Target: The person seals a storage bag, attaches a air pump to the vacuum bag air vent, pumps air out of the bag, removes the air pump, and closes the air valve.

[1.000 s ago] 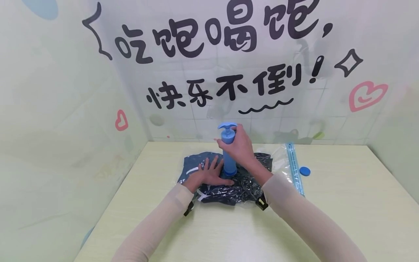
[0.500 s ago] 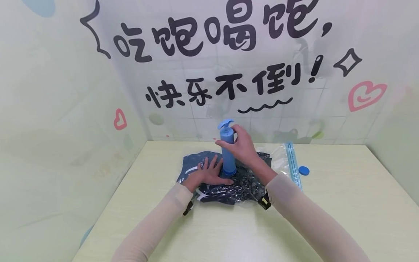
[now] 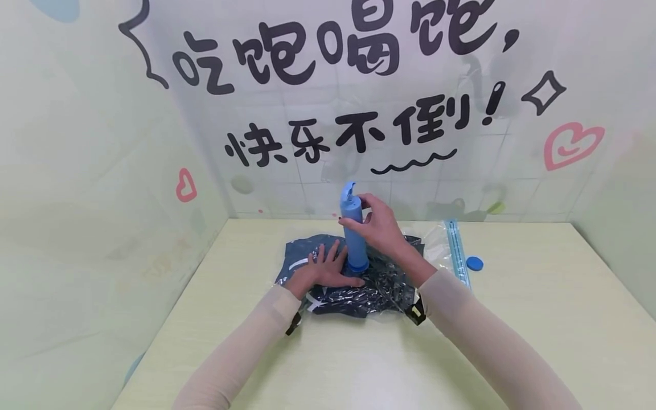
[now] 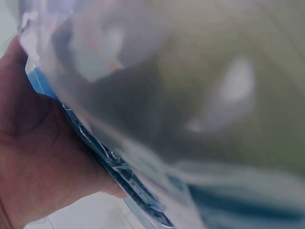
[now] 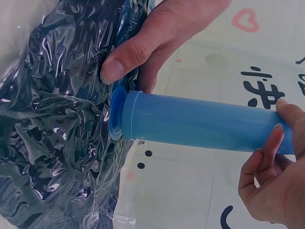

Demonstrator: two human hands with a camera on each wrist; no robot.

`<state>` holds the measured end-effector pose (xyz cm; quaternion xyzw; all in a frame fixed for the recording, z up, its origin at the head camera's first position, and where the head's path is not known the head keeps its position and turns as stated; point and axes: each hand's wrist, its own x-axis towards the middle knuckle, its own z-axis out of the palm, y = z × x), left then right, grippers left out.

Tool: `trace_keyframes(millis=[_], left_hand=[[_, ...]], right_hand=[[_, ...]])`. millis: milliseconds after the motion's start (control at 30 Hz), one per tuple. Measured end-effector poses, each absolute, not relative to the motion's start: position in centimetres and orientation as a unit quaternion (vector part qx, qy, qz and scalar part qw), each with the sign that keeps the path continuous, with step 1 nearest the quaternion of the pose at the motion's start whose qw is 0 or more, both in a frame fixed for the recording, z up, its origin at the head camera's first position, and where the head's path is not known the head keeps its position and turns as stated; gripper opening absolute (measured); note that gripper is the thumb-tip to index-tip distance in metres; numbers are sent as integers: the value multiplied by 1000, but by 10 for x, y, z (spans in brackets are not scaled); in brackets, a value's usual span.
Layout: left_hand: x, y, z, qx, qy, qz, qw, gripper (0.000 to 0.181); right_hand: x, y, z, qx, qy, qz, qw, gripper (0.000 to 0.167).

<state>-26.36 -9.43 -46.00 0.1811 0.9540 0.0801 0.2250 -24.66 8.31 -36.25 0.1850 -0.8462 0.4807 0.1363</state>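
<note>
A blue hand pump (image 3: 355,239) stands, leaning slightly left, on a clear plastic vacuum storage bag (image 3: 376,299) with dark, wrinkled contents. My right hand (image 3: 381,228) holds the upper barrel between thumb and fingers, just below the pump's T-shaped handle (image 3: 349,192). With fingers spread, my left hand (image 3: 328,270) rests on the bag beside the pump's base. The right wrist view shows the base against the blue valve (image 5: 116,113), near the left thumb (image 5: 114,70). Blurred plastic fills most of the left wrist view.
A round blue cap (image 3: 475,263) lies on the pale table (image 3: 353,364), right of the bag's blue zip strip (image 3: 458,253). A printed curtain (image 3: 307,188) rises behind the table's back edge, with more sheeting at both sides.
The pump's handle has turned from broadside to nearly edge-on. My right hand has shifted a little on the upper barrel, and the pump's top leans slightly farther left. My left hand stays in place.
</note>
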Motion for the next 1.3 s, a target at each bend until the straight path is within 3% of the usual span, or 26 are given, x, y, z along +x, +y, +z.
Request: trace_keyframes(millis=[700,900,1100,1300], left_hand=[[-250,-92,-443,185,956,64,218,104],[-252,-94,-443,183,954,71,228,105],[-251,-95,-442,186,953,82,225,106],[-253,-94,-447,186,954,82,221,106]], right_hand=[[-259,97,-348,238,-799,552,13,43],[-259,83,-348,220,-833,503,68,54],[-253,66,-355,143,-859,467,152,45],[-249,61,-357,105,-876,435,181,59]])
